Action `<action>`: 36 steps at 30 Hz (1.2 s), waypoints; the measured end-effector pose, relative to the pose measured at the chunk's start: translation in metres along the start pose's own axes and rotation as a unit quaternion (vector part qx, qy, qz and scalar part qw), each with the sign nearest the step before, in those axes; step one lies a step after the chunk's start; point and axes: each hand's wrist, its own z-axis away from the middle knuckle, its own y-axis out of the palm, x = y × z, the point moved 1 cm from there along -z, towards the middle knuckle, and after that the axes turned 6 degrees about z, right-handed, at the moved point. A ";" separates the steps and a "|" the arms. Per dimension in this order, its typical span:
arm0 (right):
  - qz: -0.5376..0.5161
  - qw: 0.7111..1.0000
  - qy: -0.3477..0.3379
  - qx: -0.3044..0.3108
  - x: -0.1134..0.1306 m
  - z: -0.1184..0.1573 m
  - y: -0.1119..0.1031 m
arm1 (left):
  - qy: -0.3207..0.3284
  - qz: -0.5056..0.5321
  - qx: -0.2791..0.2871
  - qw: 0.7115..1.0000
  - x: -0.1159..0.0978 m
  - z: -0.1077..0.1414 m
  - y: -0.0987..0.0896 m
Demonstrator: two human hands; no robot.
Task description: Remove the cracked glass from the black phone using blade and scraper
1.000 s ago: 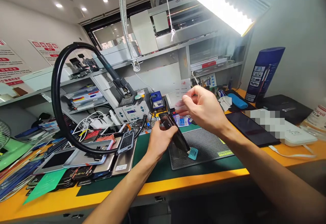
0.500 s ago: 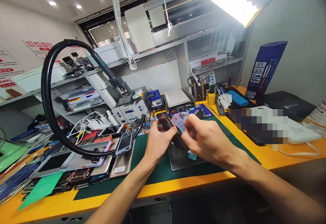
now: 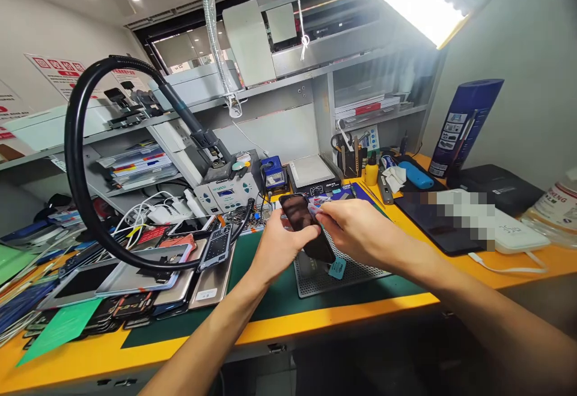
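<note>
My left hand (image 3: 282, 243) grips a dark smartphone (image 3: 298, 213) by its left side, with the thumb lying across the glass. The phone is tilted above a perforated dark mat (image 3: 311, 288). My right hand (image 3: 365, 231) is closed in a pinch at the phone's upper right edge. A small pale piece (image 3: 312, 208) shows at those fingertips, too small to name. Below the phone's lower end, a small teal piece (image 3: 337, 268) rests on the mat. The phone's back and part of its right edge are hidden.
A black hose (image 3: 72, 143) loops over stacked phones and tablets on the left. Behind my hands stands a grey soldering station (image 3: 225, 191). To the right are a black tablet (image 3: 433, 225), a white power bank (image 3: 518, 228) and a yellow bottle (image 3: 371, 170).
My right hand has moved from the phone's lower right side up to its upper right edge. The phone now shows more of its screen, and more of the perforated mat is visible.
</note>
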 end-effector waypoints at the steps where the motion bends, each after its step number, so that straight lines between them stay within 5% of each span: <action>1: 0.002 1.000 -0.006 0.006 -0.001 0.000 0.000 | -0.003 0.005 0.006 1.000 -0.002 0.000 -0.001; 11: 0.022 0.997 -0.004 0.072 0.003 -0.007 -0.005 | -0.020 0.018 -0.020 0.999 -0.010 0.000 -0.002; 19: 0.032 0.993 -0.033 0.107 -0.003 -0.006 -0.009 | 0.053 -0.056 -0.030 0.997 -0.015 -0.008 0.004; 25: 0.031 0.991 -0.050 0.122 -0.004 -0.004 -0.010 | 0.106 -0.127 -0.114 0.980 -0.024 -0.011 0.007; 36: 0.020 0.992 -0.054 0.113 -0.015 0.016 -0.002 | 0.143 -0.207 -0.118 0.961 -0.032 -0.004 0.022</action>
